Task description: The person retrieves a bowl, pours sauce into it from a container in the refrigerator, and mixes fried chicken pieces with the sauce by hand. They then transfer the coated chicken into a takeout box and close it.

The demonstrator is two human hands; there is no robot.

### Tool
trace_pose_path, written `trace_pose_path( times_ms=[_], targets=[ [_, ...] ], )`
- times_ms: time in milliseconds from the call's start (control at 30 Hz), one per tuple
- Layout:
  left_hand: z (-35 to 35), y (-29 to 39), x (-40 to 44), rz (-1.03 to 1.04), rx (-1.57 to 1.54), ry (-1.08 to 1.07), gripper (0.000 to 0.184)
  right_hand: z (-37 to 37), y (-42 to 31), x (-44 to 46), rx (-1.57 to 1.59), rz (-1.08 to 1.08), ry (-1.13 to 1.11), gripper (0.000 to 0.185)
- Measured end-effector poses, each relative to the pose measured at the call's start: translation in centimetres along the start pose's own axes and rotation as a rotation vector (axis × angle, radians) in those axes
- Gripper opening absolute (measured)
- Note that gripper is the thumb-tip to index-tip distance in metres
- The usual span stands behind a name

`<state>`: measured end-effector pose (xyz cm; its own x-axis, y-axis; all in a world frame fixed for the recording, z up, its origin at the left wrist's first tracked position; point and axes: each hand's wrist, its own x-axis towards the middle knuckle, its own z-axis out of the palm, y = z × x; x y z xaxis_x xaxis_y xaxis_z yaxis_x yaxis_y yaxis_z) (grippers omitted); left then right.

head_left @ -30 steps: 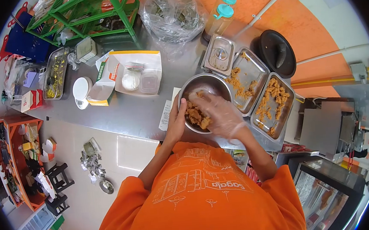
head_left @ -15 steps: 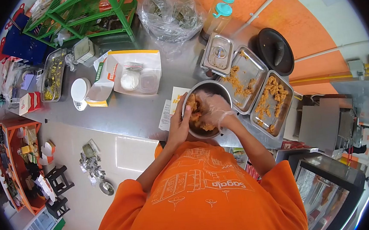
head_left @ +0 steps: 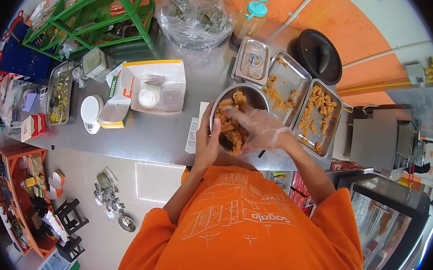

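A round steel bowl (head_left: 260, 98) holds pieces of brown fried chicken (head_left: 237, 99), some heaped at its left and lower side. My left hand (head_left: 207, 148) is bare and wraps round the bowl's left side, with the thumb near the rim. My right hand (head_left: 265, 127) wears a clear plastic glove and reaches in over the bowl's right rim. Its fingers are stretched out across the chicken and touch it, and the fingertips are slightly blurred. Below the left part of the bowl lies a printed paper slip (head_left: 192, 136) on the steel table (head_left: 166, 138).
Right of the bowl are two steel trays (head_left: 300, 71) (head_left: 337, 119) with fried pieces, a lidded steel container (head_left: 252, 62) and a black stone mortar (head_left: 316, 53). To the left are an open food box (head_left: 174, 70) and a white scale (head_left: 91, 109). Squeeze bottles (head_left: 254, 22) stand behind.
My right hand has shifted right and spread flatter over the chicken, showing more of it. The bowl has moved slightly, and my left hand still holds it.
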<state>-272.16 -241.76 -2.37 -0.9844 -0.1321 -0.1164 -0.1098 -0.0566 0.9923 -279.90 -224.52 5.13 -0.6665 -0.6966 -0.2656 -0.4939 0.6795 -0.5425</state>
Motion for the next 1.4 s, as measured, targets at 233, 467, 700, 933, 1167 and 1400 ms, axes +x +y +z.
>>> trace_pose_path(
  times_ms=[233, 467, 700, 933, 1167, 1400],
  targets=[
    [-0.3, -0.8, -0.8, -0.192, -0.141, 0.028, 0.055, 7.2, 1.7, 1.2, 0.087, -0.013, 0.225, 0.058],
    [-0.2, -0.7, 0.0, -0.159, -0.239, 0.058, 0.059, 2.6, -1.0, 0.4, -0.417, -0.043, 0.33, 0.049],
    [-0.4, -1.8, 0.2, -0.141, -0.24, 0.048, 0.06, -1.5, -2.0, 0.3, 0.124, 0.035, 0.199, 0.068],
    [0.5, -1.8, -0.3, 0.007, -0.029, 0.024, 0.057, 5.8, 1.4, 3.0, 0.047, 0.066, 0.193, 0.066],
    [0.2, -0.2, -0.3, -0.136, -0.119, 0.055, 0.055, 3.0, -0.4, 2.8, 0.031, 0.185, 0.426, 0.053],
    [-0.3, 0.1, 0.7, -0.131, -0.254, 0.109, 0.059, -2.4, -1.2, 1.2, 0.134, -0.154, 0.13, 0.056]
  ],
)
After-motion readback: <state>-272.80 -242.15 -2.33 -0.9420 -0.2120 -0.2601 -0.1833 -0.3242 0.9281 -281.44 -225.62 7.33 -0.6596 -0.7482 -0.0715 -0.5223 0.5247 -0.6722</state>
